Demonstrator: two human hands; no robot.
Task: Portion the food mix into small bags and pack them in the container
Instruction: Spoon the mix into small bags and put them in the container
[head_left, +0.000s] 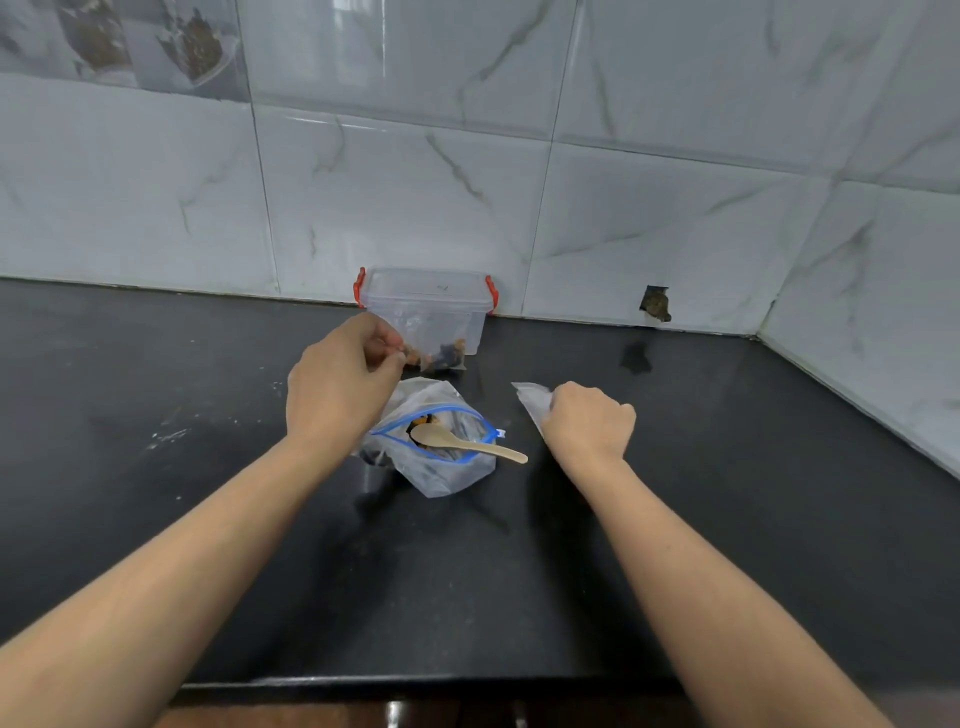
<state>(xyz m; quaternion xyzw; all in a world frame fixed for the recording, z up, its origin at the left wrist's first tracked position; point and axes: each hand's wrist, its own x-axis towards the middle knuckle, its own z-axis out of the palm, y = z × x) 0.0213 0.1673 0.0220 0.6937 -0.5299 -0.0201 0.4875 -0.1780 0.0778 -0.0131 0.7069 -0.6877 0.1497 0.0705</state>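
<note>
Left hand (340, 382), fingers pinching the edge of a small filled bag (434, 358) that stands just in front of the clear container (428, 306) at the back of the dark surface (156, 493). Right hand (589, 423), fingers curled round an empty small bag (532, 400). Between the hands lies the open zip bag (441, 467) of food mix, a wooden spoon (467, 444) resting in its mouth.

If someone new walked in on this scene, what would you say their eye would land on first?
Probably the big zip bag of food mix standing open mid-counter, a wooden spoon resting across its mouth. Behind it, by the tiled wall, sits the clear container with red clips. The left hand pinches a small filled bag before it; the right hand grips an empty bag.
</note>
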